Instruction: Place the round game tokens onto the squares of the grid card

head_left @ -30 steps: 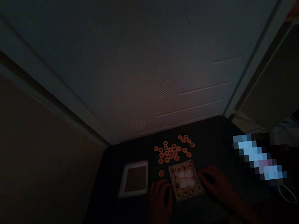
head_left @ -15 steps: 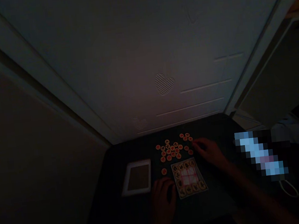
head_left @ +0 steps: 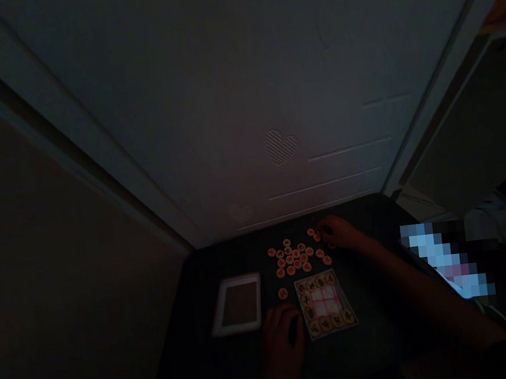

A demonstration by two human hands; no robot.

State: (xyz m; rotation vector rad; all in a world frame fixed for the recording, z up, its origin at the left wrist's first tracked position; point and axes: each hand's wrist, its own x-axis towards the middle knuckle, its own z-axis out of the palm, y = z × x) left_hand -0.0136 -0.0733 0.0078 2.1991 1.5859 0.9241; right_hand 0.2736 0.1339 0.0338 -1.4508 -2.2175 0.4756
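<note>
Round xiangqi pieces (head_left: 296,253) with red or black characters lie in a loose cluster on the dark table. My right hand (head_left: 341,232) is over the small far-right group, fingers bent down and together beside a red piece (head_left: 310,231). Its fingertips hide whatever is under or between them. Close to me, a square box (head_left: 356,322) has black-character pieces lined along its edges and a white sheet with pink lines showing in the middle. My left hand (head_left: 283,343) rests by the box's left side, loosely curled with a gap at the thumb, seemingly holding nothing.
A white-rimmed tray or lid (head_left: 215,314) lies left of my left hand. One red piece (head_left: 282,293) sits apart between it and the box. A pale panel (head_left: 213,157) with heart shapes rises behind the table (head_left: 193,304). A bright, blurred-out screen (head_left: 446,262) glows at right.
My right hand has moved a little farther out and left, onto the far-right group, covering some of its pieces. The left hand stays by the box. The view has shifted slightly.
</note>
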